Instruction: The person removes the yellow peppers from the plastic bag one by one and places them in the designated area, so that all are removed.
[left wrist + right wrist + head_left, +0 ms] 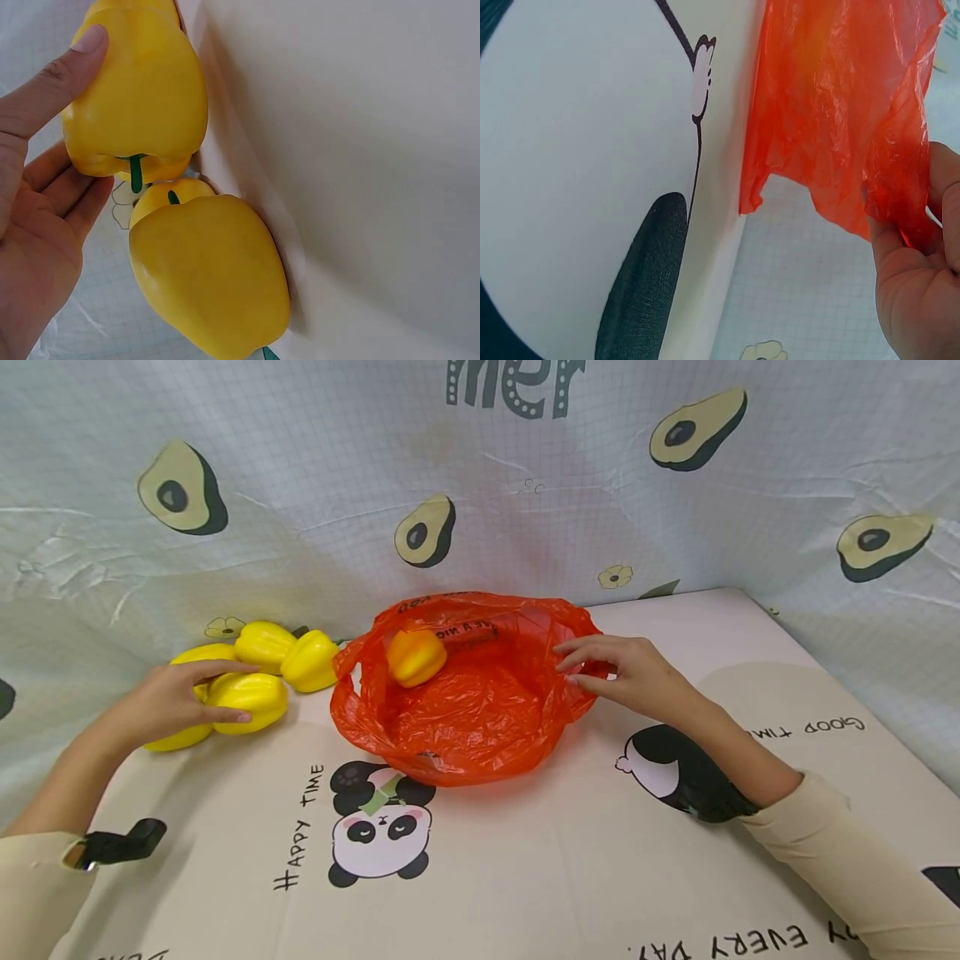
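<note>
My left hand (176, 700) grips a yellow bell pepper (251, 702) at the left of the table. In the left wrist view the thumb lies on one side of that pepper (142, 82) and the fingers curl behind it. Several more yellow bell peppers (311, 662) lie close around. A red plastic bag (480, 718) stands open in the middle, with one bell pepper (417, 657) inside, against its left wall. At the bag's right edge my right hand (637, 675) pinches the plastic between thumb and fingers, as the right wrist view also shows.
A pale tablecloth (487, 868) printed with pandas and lettering covers the table. Behind it hangs a whitish sheet (315, 460) with avocado prints, close behind the peppers and the bag. The table's right edge slants toward the lower right.
</note>
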{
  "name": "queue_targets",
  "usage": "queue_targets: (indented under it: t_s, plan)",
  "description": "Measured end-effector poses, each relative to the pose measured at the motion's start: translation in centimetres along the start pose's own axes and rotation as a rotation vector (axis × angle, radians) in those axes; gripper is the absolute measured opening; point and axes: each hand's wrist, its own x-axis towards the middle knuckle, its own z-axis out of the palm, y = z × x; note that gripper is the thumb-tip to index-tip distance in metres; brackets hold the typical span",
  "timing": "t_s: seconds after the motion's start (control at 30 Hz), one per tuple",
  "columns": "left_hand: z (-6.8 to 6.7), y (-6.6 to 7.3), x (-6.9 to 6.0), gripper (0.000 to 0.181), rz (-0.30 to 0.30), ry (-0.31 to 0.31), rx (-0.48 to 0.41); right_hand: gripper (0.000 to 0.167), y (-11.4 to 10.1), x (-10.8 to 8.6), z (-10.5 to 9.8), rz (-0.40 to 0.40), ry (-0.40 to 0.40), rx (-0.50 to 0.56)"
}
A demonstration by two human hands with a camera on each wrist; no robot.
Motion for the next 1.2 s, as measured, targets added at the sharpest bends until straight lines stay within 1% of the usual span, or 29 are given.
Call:
queue_targets:
  t_s: [0.27,0.5,0.6,0.73,0.93,1.03,1.13,1.2]
  plan:
    - [-0.1,0.0,0.1,0.073,0.024,-0.009,0.036,0.019,0.0,0.0,0.0,-0.002,0.001,0.001]
    - [-0.3,0.2,0.3,0.074,0.022,-0.026,0.027,0.019,-0.1,0.0,0.0,0.01,-0.001,0.012]
    - [-0.3,0.1,0.4,0.074,0.02,-0.03,0.015,0.019,-0.2,0.0,0.0,0.014,-0.002,0.015]
    - [-0.1,-0.2,0.5,0.072,0.031,-0.038,0.008,0.018,-0.2,0.1,-0.1,0.013,-0.006,0.018]
    - [0.7,-0.6,0.5,0.063,0.103,-0.026,0.023,0.019,-0.2,0.1,0.0,0.022,-0.011,0.026]
    - [1.0,-0.8,0.6,0.059,0.144,-0.027,0.015,0.019,-0.2,0.0,-0.1,0.02,-0.009,0.018]
    - [1.1,-0.7,0.7,0.059,0.182,-0.029,-0.005,0.019,-0.1,0.0,-0.1,0.013,-0.006,0.01]
    - [0.9,-0.4,0.7,0.058,0.199,-0.011,-0.008,0.02,0.0,0.0,0.0,0.008,-0.003,0.005]
